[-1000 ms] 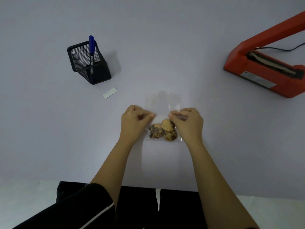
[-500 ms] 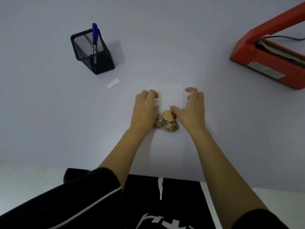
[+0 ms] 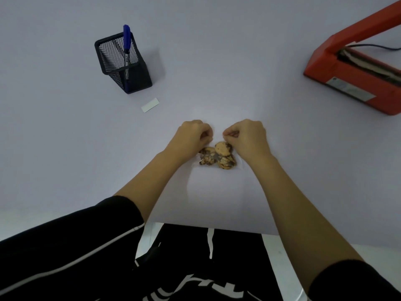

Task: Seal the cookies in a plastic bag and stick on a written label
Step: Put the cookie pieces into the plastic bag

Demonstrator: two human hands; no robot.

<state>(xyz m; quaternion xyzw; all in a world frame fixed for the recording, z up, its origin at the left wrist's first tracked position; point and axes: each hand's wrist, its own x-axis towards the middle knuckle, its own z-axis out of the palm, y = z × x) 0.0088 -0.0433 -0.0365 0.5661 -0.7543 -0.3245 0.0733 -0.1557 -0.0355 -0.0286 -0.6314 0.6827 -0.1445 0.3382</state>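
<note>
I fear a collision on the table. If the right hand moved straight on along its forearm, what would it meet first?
Probably nothing solid: beyond the right hand lie only the plastic bag it pinches and bare table. The pen holder stands left of that line; depth is unclear.

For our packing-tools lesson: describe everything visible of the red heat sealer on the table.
The heat sealer is an orange-red, plastic-looking box at the far right of the table, partly cut off by the frame. Its lever arm is raised, baring the dark sealing strip. A grey plate sits on its front; a black cable runs behind. Only the table touches it.
</note>
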